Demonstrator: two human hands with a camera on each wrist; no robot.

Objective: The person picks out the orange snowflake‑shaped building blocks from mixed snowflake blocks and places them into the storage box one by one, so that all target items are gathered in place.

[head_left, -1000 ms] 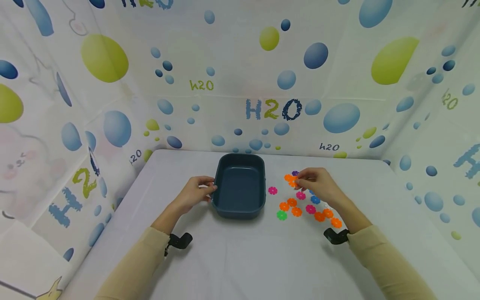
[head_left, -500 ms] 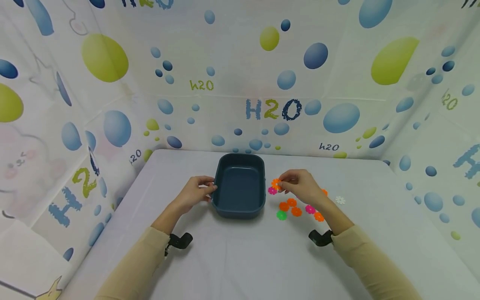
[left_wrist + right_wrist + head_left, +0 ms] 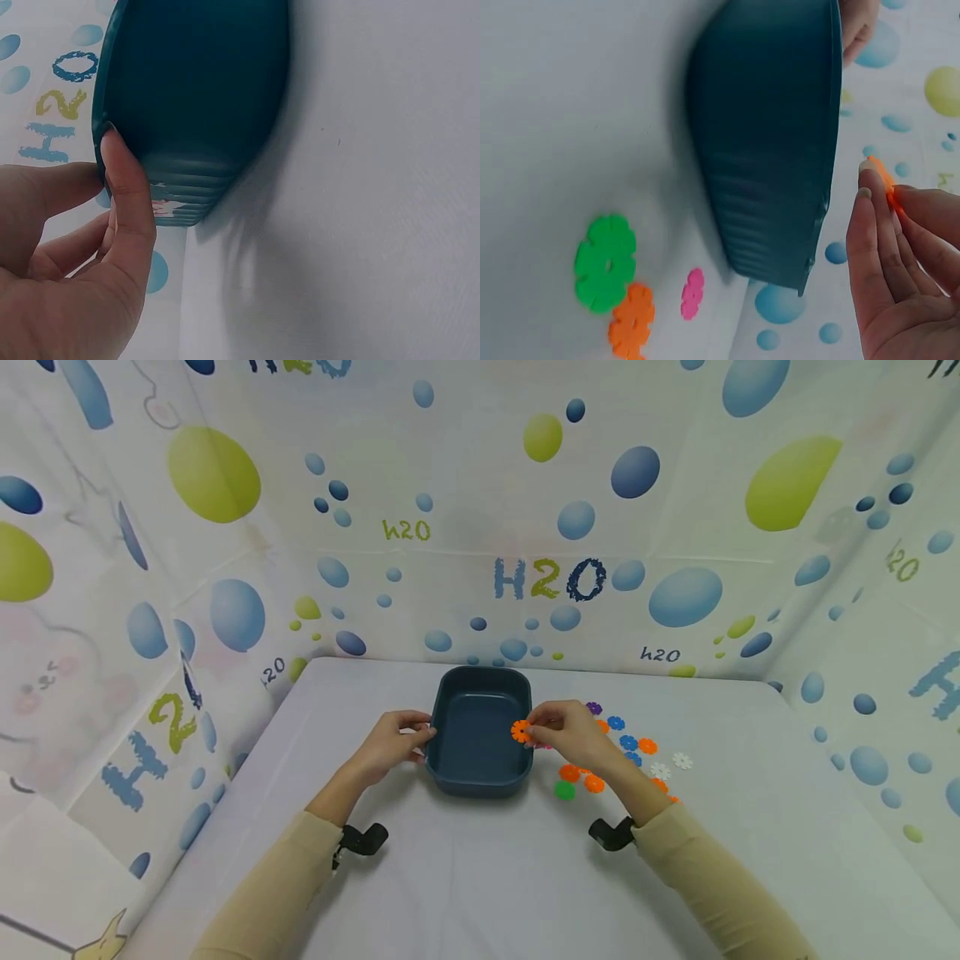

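A dark teal rectangular bin [image 3: 480,789] stands on the white table. My left hand [image 3: 388,745] grips its left rim; in the left wrist view the thumb [image 3: 127,176] lies inside the rim and the fingers lie outside. Between thumb and fingertips, my right hand [image 3: 573,735] pinches an orange snowflake-shaped plastic disc [image 3: 521,732]. In the head view that disc overlaps the bin's right rim, and the right wrist view has the hand above the rim. A pink disc [image 3: 692,294] lies on the table by the bin, mostly hidden behind the right hand in the head view.
More flat notched discs lie right of the bin: a green one [image 3: 565,790], an orange one [image 3: 594,783], a purple one [image 3: 594,707], several blue ones and white ones. The right forearm passes over some of them. A patterned curtain [image 3: 450,485] rises behind the table.
My right hand has moved left from the scattered discs to the bin's right rim, carrying the orange disc. The left hand has kept its grip on the bin.
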